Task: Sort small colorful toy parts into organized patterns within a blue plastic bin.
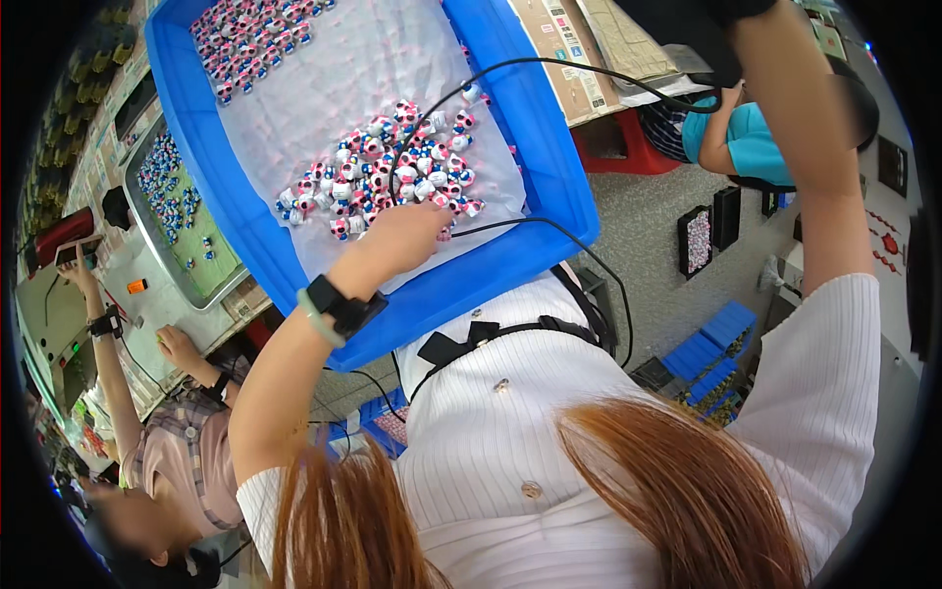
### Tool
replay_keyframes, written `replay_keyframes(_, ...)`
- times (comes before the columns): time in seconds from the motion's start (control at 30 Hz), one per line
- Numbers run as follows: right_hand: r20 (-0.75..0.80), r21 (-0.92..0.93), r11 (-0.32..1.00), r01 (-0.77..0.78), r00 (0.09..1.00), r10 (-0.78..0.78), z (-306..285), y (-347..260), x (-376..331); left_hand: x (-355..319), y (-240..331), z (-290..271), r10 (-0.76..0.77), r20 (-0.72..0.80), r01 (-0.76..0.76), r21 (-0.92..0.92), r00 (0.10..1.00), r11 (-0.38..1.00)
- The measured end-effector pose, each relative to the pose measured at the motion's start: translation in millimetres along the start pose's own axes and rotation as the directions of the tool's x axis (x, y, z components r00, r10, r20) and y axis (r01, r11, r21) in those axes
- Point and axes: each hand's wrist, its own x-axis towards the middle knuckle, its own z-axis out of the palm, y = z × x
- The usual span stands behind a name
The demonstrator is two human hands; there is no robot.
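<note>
- Nearest the camera, long reddish-brown hair falls over the wearer's white ribbed top, which has a black strap and bow across it.
- The left forearm rises from the lower left, wearing a black wrist device beside a pale green bracelet.
- The left hand lies palm down on the near edge of the heap of small figurines; its fingers curl loosely into the pieces and touch them, but whether any piece is pinched between them cannot be told.
- The figurines are small white pieces with pink and dark blue marks, piled on a white liner sheet inside the blue plastic tray.
- A 2nd, smaller cluster of the same figurines lies at the far corner of that tray, well apart from the hand.
- A black cable loops over the tray and across the near heap.
- The right arm reaches up to the upper right; the right hand is hidden behind a dark object at the frame's top edge, so how far it is open cannot be told.
- To the left, a co-worker in a plaid top has both hands at a bench holding a metal tray of more figurines.
- Further right, another person in a teal shirt sits beside a red stool.
</note>
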Motion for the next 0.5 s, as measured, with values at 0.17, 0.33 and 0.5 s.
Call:
replay_keyframes(0.17,-0.137,-0.202,0.979,-0.021,0.990,-0.007,-17.6,-28.8,-61.5,3.0,2.0,19.8,-0.120,0.199,-0.007,0.544,0.973,0.839)
replay_keyframes(0.33,-0.234,-0.272,0.954,-0.123,0.971,0.059,-33.3,-45.7,-127.3,-1.8,0.7,22.7,-0.006,0.102,-0.066,0.691,0.995,0.720)
replay_keyframes(0.5,-0.127,-0.325,0.764,-0.557,0.826,0.549,-16.5,-40.0,-188.5,1.3,53.8,-26.8,0.106,-0.191,-0.027,0.377,0.976,0.926)
